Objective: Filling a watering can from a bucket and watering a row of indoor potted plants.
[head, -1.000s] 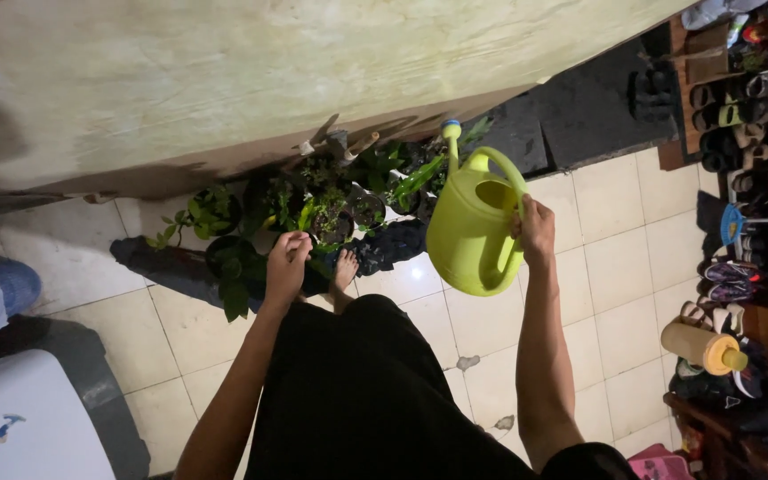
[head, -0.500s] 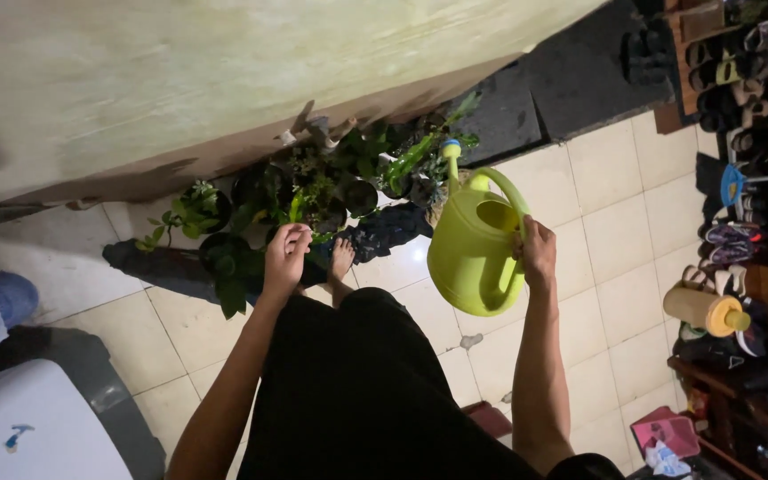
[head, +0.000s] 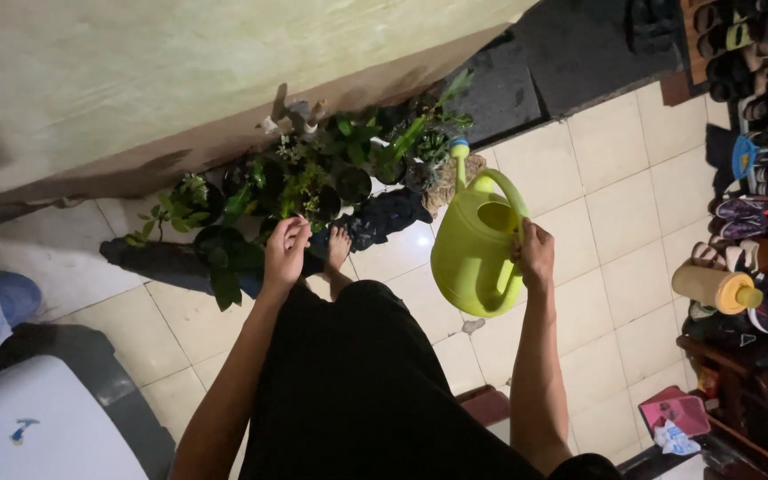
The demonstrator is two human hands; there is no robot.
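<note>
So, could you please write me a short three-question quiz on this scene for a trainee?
1. True or false: the right hand grips the handle of the yellow-green watering can.
2. Where do the potted plants stand? A) on a table B) on the tiled floor along the wall C) on the shoe rack
3. Fill in: the left hand holds no tool and hovers above the ____.

Key
1. True.
2. B.
3. Potted plants; whether it touches a leaf cannot be told.
</note>
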